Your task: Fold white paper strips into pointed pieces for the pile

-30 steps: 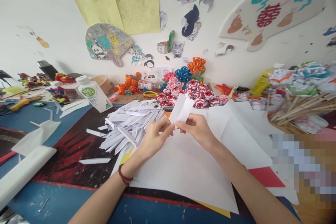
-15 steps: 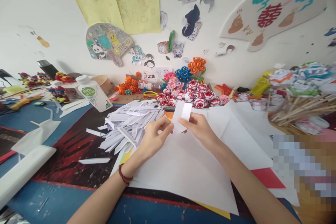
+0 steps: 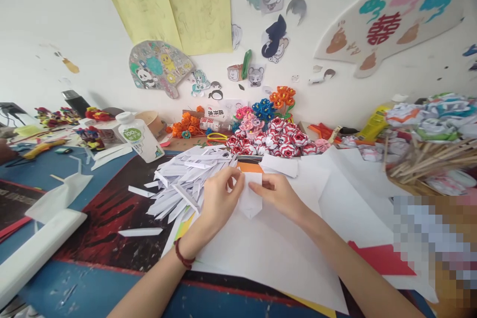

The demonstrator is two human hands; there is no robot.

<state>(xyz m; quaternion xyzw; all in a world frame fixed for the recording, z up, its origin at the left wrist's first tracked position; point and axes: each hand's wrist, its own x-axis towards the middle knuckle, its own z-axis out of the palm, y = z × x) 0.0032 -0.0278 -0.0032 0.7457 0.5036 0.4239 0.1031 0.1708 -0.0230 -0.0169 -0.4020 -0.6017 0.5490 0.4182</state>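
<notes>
A small white piece of folded paper is held up between my two hands, with a pointed lower end. My left hand pinches its left edge between thumb and fingers. My right hand grips the right edge, thumb in front. Below lie large white paper sheets with coloured edges peeking out. Just left of my left hand is a heap of folded white paper strips. An orange piece of paper shows behind the held piece, near some stacked white slips.
Red-and-white paper flowers are massed at the back against the wall. A white bottle stands back left, a long white box-like object at the left edge. Wooden sticks lie at right beside a red sheet.
The folded paper has turned in my hands and sits lower, its point now facing down. My hands stay close together on it. The camera view has shifted slightly.
</notes>
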